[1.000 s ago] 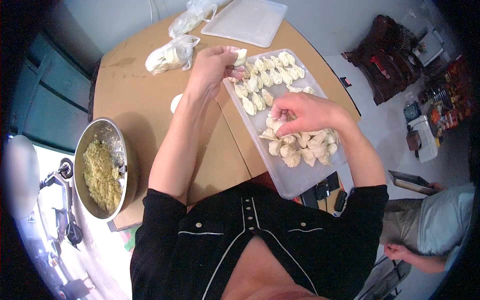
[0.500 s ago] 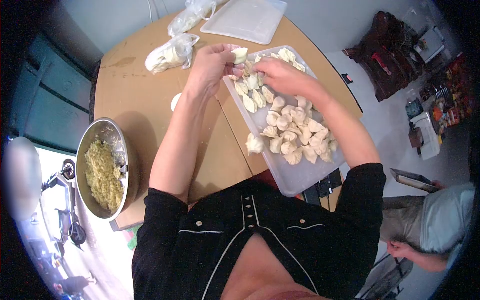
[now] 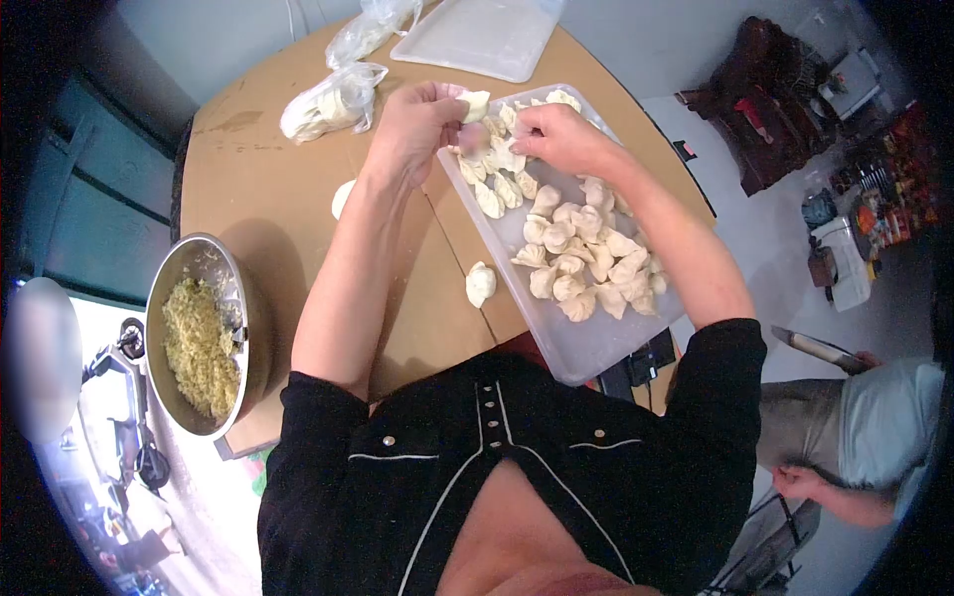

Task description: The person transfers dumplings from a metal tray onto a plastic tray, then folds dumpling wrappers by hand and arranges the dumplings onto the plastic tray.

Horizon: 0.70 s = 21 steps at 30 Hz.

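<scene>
My left hand [image 3: 412, 129] is raised over the tray's far left corner, its fingers closed on a pale folded dumpling [image 3: 476, 105]. Beside it, my right hand [image 3: 564, 137] is curled with the fingertips pinched, right at the dumplings [image 3: 505, 189] in the far part of the tray. Whatever those fingertips grip is too small to make out. Many more dumplings [image 3: 586, 253] are heaped in the middle of the white plastic tray [image 3: 571, 358]. One lone dumpling [image 3: 480, 285] lies on the table just left of the tray.
A steel bowl [image 3: 256, 348] of shredded yellowish filling [image 3: 202, 343] stands at the left. Plastic bags [image 3: 331, 102] of pale wrappers and a second tray [image 3: 482, 40] lie at the far side. A round wrapper [image 3: 342, 199] lies by my left forearm. Another person [image 3: 884, 427] is at the right.
The lone dumpling has shifted left, from the tray's edge onto the table. My right hand has drawn slightly away from my left, which keeps its dumpling.
</scene>
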Each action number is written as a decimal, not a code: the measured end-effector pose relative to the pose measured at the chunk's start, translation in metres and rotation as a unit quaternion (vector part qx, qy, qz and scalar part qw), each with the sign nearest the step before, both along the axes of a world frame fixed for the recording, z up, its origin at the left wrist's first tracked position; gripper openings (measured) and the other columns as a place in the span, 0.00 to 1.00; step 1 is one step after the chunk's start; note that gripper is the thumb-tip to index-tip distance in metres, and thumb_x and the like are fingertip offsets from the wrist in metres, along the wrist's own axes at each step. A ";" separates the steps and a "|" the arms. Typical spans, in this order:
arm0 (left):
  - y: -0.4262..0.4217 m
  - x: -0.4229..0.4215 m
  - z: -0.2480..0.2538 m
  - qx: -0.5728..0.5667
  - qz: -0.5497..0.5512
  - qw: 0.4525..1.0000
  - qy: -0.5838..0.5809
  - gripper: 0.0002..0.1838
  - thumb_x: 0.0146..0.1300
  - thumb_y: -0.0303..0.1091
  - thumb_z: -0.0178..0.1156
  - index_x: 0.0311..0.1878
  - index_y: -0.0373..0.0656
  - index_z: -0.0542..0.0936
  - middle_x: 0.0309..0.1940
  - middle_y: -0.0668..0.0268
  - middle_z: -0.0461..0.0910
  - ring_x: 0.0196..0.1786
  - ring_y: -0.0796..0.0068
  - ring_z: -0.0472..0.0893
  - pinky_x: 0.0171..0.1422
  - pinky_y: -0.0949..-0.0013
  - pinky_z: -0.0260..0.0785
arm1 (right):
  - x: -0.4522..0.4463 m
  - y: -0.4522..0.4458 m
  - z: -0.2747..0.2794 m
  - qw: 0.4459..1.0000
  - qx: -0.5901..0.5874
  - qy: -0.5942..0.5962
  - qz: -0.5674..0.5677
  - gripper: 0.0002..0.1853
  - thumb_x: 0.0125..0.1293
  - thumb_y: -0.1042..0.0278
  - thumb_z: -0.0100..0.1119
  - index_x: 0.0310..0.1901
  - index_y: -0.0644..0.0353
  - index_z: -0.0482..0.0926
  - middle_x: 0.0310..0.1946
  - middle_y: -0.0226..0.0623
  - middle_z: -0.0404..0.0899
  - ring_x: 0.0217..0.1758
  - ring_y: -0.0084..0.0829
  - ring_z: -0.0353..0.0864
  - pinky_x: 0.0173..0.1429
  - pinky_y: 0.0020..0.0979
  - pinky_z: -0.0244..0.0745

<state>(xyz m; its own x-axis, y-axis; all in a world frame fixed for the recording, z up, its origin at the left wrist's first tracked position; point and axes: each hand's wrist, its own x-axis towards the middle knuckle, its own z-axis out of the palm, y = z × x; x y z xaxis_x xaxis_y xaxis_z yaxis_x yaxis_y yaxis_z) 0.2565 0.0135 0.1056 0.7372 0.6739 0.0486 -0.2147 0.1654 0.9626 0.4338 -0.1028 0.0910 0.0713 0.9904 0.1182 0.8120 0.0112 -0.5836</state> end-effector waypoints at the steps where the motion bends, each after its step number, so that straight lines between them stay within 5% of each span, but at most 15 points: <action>1: -0.001 -0.001 0.001 -0.001 -0.005 1.000 0.007 0.06 0.61 0.21 0.54 0.40 0.29 0.75 0.32 0.59 0.78 0.27 0.74 0.80 0.30 0.75 0.77 | -0.002 -0.005 0.004 1.000 0.011 0.009 -0.021 0.10 0.54 0.67 0.62 0.26 0.65 0.76 0.21 0.42 0.76 0.26 0.32 0.75 0.33 0.35 0.69; 3: -0.002 -0.001 0.001 -0.001 -0.011 1.000 0.015 0.06 0.61 0.22 0.54 0.39 0.29 0.75 0.31 0.59 0.78 0.27 0.74 0.80 0.31 0.75 0.77 | 0.002 -0.013 0.014 0.999 0.023 0.017 -0.041 0.10 0.54 0.67 0.61 0.26 0.66 0.75 0.22 0.43 0.76 0.26 0.35 0.75 0.33 0.36 0.69; 5: -0.001 -0.001 0.001 0.007 -0.016 1.000 0.019 0.05 0.60 0.22 0.54 0.39 0.30 0.75 0.31 0.60 0.78 0.27 0.74 0.80 0.32 0.75 0.77 | 0.008 -0.018 0.025 0.994 -0.006 -0.095 -0.056 0.08 0.55 0.69 0.60 0.28 0.66 0.78 0.25 0.48 0.79 0.29 0.42 0.79 0.35 0.39 0.72; 11: -0.002 0.000 0.000 0.003 0.004 1.000 0.011 0.06 0.60 0.22 0.55 0.39 0.29 0.75 0.31 0.60 0.78 0.27 0.74 0.80 0.31 0.76 0.77 | 0.013 -0.009 0.006 0.962 -0.123 -0.245 -0.001 0.07 0.56 0.72 0.57 0.27 0.66 0.72 0.24 0.48 0.76 0.29 0.44 0.76 0.35 0.39 0.68; 17: 0.001 -0.002 0.001 0.009 -0.010 1.000 0.001 0.06 0.60 0.22 0.54 0.39 0.29 0.75 0.31 0.60 0.78 0.29 0.74 0.80 0.31 0.76 0.77 | 0.017 -0.020 0.002 0.993 -0.072 -0.090 -0.039 0.07 0.54 0.71 0.61 0.30 0.65 0.76 0.22 0.39 0.77 0.29 0.34 0.78 0.36 0.35 0.71; 21: -0.003 -0.001 0.003 0.009 -0.004 1.000 0.007 0.06 0.61 0.22 0.54 0.38 0.29 0.75 0.32 0.59 0.77 0.29 0.75 0.79 0.31 0.76 0.76 | 0.014 -0.026 0.003 0.988 -0.121 -0.089 -0.045 0.08 0.53 0.71 0.61 0.32 0.66 0.76 0.23 0.37 0.77 0.31 0.29 0.78 0.37 0.34 0.71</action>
